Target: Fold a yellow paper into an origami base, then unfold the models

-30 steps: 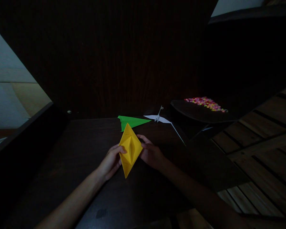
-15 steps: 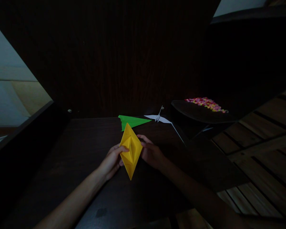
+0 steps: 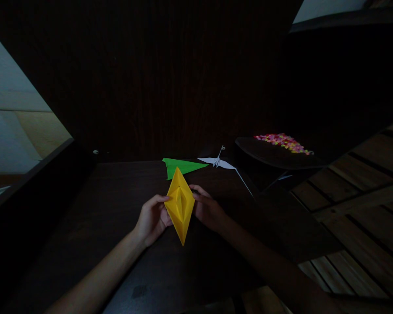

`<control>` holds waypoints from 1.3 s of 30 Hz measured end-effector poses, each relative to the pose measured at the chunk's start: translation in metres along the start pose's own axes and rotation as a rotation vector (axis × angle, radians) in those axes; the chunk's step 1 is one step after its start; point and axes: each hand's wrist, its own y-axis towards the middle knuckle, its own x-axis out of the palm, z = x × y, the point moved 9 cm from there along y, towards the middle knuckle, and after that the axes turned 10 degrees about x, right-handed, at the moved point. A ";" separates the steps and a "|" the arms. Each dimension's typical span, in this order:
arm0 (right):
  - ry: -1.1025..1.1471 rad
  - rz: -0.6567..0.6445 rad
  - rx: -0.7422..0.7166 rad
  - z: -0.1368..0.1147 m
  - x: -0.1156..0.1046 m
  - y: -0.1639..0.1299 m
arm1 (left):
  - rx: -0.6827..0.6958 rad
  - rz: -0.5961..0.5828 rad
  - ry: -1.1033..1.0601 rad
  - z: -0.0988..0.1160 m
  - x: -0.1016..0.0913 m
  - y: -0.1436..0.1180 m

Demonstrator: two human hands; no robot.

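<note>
Between my two hands is a yellow folded paper boat (image 3: pixel 180 205), its pointed ends facing away from and toward me and a raised peak in its middle. My left hand (image 3: pixel 153 218) grips the left edge, thumb on the rim and the other fingers partly hidden beneath. On the opposite edge my right hand (image 3: pixel 208 209) is closed, with thumb and index finger at the side corner. Just beyond the boat lies a green paper plane (image 3: pixel 185 166), its nose pointing right. Beside that nose sits a white paper crane (image 3: pixel 217 162) with spread wings.
A dark wooden table (image 3: pixel 118 192) lies under my hands, with a tall dark panel (image 3: pixel 170 78) behind it. On a curved dark shelf (image 3: pixel 265 152) at right are many small pink and yellow pieces (image 3: pixel 284 143). A slatted wooden surface (image 3: pixel 363 213) is farther right.
My left thumb has moved from the boat's middle out to its left edge. The boat has shifted and turned slightly; my right hand stays nearly in place.
</note>
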 end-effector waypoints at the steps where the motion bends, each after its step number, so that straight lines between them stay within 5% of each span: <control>1: 0.006 0.005 -0.003 -0.001 0.000 0.000 | 0.007 0.000 -0.026 0.001 0.000 0.001; 25: -0.051 0.138 -0.114 -0.010 -0.010 -0.002 | 0.129 -0.058 0.085 0.001 -0.002 0.009; 39: -0.274 0.213 -0.276 -0.020 -0.010 -0.008 | 0.165 -0.063 0.208 0.005 0.006 0.005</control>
